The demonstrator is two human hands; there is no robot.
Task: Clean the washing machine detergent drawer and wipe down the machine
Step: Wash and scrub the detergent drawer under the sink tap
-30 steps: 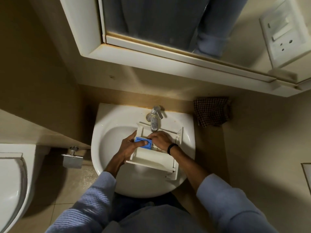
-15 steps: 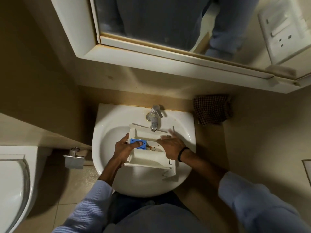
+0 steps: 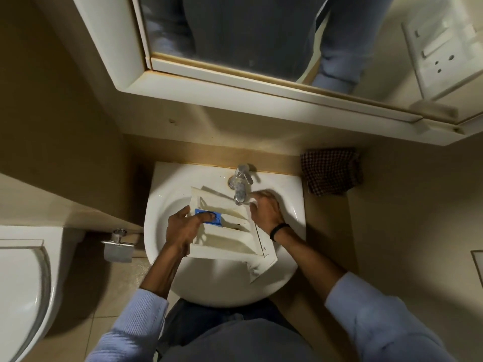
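The white detergent drawer (image 3: 230, 240) lies tilted in the white sink (image 3: 162, 205), its far end under the tap (image 3: 241, 184). A blue insert (image 3: 218, 224) sits in its left compartment. My left hand (image 3: 181, 229) grips the drawer's left wall, with the thumb lying across the blue insert. My right hand (image 3: 265, 212) is at the drawer's far right edge just beside the tap spout, fingers curled over that edge. No water is seen running. Dark specks of residue show in the middle compartment.
A checked cloth (image 3: 330, 171) lies on the ledge right of the sink. A mirror cabinet (image 3: 235, 74) overhangs the sink, with a wall socket (image 3: 441, 53) to its right. A toilet (image 3: 21, 296) and a paper holder (image 3: 117, 246) stand at the left.
My right hand left the blue insert, lay flat on the drawer, then moved to its far right edge by the tap. The drawer has turned and shifted a little left; my left hand kept its hold.
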